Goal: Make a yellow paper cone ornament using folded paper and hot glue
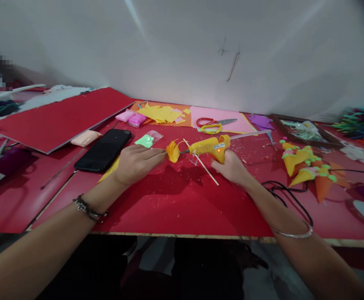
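Apparently we're midway: our right grip is wrapped around the glue gun, our left grip pinched on the yellow paper flower just at the gun's nozzle. The flower already looks cupped; yellow paper pieces beyond the gun lie unattached. How much gluing is left, we cannot tell.

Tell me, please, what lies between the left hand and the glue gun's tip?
In the head view, a yellow flower-like piece lies between the left hand and the tip of the glue gun.
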The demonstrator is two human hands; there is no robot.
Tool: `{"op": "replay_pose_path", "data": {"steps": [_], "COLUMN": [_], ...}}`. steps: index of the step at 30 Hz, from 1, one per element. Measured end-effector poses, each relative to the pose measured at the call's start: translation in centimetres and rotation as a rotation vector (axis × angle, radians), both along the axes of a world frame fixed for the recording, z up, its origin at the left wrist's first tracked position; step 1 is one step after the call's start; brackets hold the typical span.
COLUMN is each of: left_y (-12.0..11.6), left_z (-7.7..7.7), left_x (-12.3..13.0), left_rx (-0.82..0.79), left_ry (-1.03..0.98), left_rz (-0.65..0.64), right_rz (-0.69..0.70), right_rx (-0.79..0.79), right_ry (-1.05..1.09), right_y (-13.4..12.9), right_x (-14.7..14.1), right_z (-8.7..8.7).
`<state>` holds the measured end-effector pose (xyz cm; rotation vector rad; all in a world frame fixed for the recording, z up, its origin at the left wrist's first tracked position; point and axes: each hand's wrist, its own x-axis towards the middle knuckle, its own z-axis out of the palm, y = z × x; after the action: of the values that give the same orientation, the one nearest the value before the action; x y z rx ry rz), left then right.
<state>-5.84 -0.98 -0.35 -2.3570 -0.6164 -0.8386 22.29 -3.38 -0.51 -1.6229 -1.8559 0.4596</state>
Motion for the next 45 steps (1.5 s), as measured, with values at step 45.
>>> {"op": "replay_pose_path", "data": {"steps": [45], "left_y": [-0.1], "left_z": [0.3], "left_x": [0.3], "left_rx": [-0.005], "left_ry": [-0.001], "left_rz": [0.021], "right_rz": [0.047], "right_rx": [-0.035], "right_ry": [0.046], "right_y": [-0.8], "right_x": [-0.7], "right_z": [0.6]}}
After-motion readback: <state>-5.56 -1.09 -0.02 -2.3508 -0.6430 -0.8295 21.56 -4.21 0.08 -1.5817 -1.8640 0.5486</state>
